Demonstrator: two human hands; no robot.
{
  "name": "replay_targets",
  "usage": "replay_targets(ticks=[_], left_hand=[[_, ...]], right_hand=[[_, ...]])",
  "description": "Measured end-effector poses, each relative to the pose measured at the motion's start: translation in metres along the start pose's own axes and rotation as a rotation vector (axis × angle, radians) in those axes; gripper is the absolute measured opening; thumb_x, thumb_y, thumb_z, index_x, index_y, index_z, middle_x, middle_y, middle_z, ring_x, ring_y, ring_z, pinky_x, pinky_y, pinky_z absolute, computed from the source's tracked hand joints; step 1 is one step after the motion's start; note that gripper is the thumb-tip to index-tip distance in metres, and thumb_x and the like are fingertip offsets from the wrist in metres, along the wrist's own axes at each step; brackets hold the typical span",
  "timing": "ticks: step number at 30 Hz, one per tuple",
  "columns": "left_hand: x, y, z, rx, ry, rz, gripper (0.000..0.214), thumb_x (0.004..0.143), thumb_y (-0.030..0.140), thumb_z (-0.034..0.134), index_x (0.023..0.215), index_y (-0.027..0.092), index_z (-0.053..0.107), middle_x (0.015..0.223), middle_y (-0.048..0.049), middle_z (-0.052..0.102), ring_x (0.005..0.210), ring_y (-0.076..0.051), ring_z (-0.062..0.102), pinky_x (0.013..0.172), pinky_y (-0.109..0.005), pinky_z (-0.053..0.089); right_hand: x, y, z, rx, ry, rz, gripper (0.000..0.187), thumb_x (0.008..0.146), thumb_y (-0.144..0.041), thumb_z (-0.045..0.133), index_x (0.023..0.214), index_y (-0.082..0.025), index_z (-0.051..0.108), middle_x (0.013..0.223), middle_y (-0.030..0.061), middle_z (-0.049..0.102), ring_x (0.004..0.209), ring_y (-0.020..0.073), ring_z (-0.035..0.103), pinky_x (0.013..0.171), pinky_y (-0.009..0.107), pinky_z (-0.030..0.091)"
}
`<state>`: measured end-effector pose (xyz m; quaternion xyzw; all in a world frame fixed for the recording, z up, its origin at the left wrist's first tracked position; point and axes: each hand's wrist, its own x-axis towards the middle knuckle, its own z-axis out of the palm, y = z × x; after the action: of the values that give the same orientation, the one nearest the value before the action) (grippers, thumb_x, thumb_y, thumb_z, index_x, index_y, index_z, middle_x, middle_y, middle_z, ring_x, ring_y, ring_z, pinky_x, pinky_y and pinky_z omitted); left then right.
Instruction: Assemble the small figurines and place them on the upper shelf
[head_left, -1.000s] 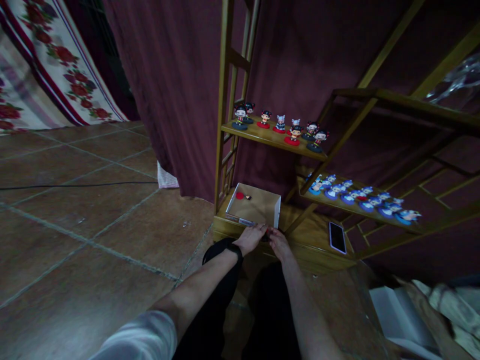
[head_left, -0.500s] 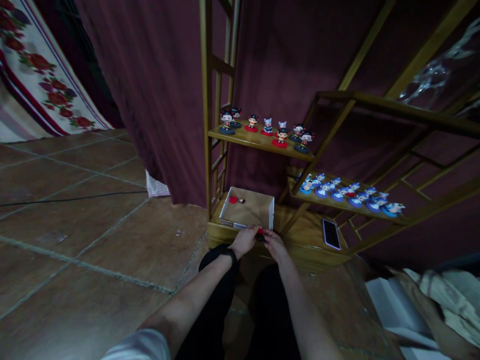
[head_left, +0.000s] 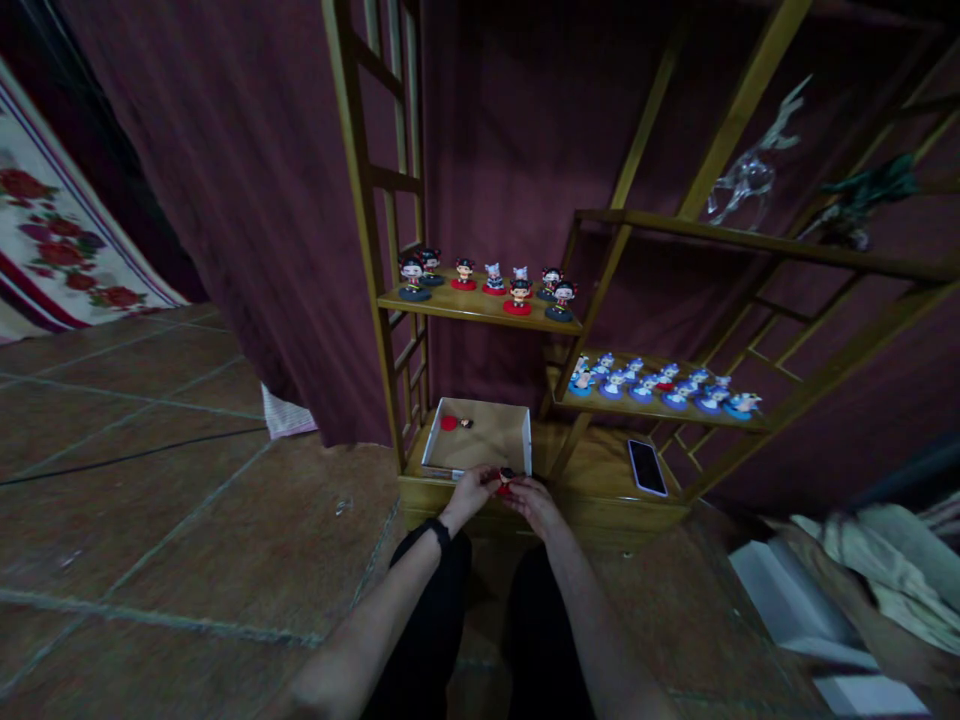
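Note:
Between my two hands is a small figurine [head_left: 505,480] with black hair and a red base, held just over the near edge of a shallow cardboard box [head_left: 489,450]. My left hand [head_left: 472,492] closes its fingers on the figurine from the left. From the right, my right hand [head_left: 537,502] pinches it near the base. Inside the box, toward its far left corner, lie a red disc [head_left: 448,423] and another small dark-haired figurine [head_left: 466,423]. My fingers partly cover the held figurine.
Several figurines on red and dark bases stand on the upper left shelf [head_left: 480,305]. A lower right shelf [head_left: 667,408] carries several blue and white ones. A phone [head_left: 646,467] lies on the cabinet's bottom board. Glass ornaments [head_left: 746,185] stand higher up; a white box [head_left: 795,600] is at right.
The figurine between my hands has turned upright, its dark hair now on top and red base below. The view has shifted, showing more of the right side of the cabinet.

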<state>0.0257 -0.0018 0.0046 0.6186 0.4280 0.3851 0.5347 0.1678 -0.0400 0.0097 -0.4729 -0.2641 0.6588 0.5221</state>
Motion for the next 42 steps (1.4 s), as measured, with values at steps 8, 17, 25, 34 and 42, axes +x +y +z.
replay_targets(ticks=[8, 17, 25, 34, 42], left_hand=[[0.002, -0.004, -0.001, -0.098, -0.096, 0.007, 0.034, 0.058, 0.019, 0.069, 0.090, 0.013, 0.063, 0.085, -0.0048, 0.067, 0.078, -0.016, 0.060, 0.074, -0.028, 0.046], [0.000, 0.005, 0.001, -0.075, -0.096, 0.012, 0.031, 0.053, 0.023, 0.073, 0.081, 0.012, 0.063, 0.077, -0.0046, 0.067, 0.073, -0.017, 0.060, 0.071, -0.028, 0.045], [0.000, 0.002, 0.001, -0.031, -0.081, -0.026, 0.025, 0.053, 0.023, 0.072, 0.073, 0.012, 0.061, 0.070, -0.0030, 0.065, 0.066, -0.015, 0.058, 0.064, -0.026, 0.044], [-0.004, 0.009, 0.004, -0.098, -0.105, -0.048, 0.022, 0.049, 0.020, 0.070, 0.067, 0.014, 0.058, 0.064, 0.0011, 0.060, 0.062, -0.013, 0.053, 0.062, -0.024, 0.041], [-0.002, -0.005, 0.002, -0.036, -0.073, -0.040, 0.017, 0.049, 0.016, 0.067, 0.059, 0.014, 0.053, 0.055, 0.0043, 0.051, 0.056, -0.010, 0.045, 0.056, -0.022, 0.034]], right_hand=[[0.003, 0.001, 0.000, 0.033, -0.003, -0.005, 0.023, 0.054, -0.022, 0.073, 0.073, -0.017, 0.061, 0.067, 0.0024, 0.067, 0.059, 0.0140, 0.062, 0.060, 0.028, 0.049], [0.003, 0.002, -0.001, 0.005, -0.037, 0.016, 0.026, 0.052, -0.026, 0.073, 0.072, -0.018, 0.060, 0.067, 0.0011, 0.066, 0.062, 0.0140, 0.062, 0.060, 0.026, 0.048], [0.004, 0.006, 0.002, 0.023, -0.007, -0.004, 0.021, 0.050, -0.023, 0.072, 0.067, -0.019, 0.060, 0.061, -0.0005, 0.064, 0.058, 0.0134, 0.060, 0.061, 0.028, 0.049], [0.010, 0.010, 0.001, 0.006, 0.013, -0.029, 0.027, 0.047, -0.025, 0.070, 0.070, -0.017, 0.060, 0.061, -0.0007, 0.063, 0.057, 0.0130, 0.059, 0.060, 0.028, 0.046], [-0.003, 0.002, 0.010, -0.045, 0.025, -0.037, 0.022, 0.048, -0.025, 0.069, 0.067, -0.017, 0.060, 0.062, -0.0005, 0.063, 0.057, 0.0117, 0.057, 0.059, 0.026, 0.044]])
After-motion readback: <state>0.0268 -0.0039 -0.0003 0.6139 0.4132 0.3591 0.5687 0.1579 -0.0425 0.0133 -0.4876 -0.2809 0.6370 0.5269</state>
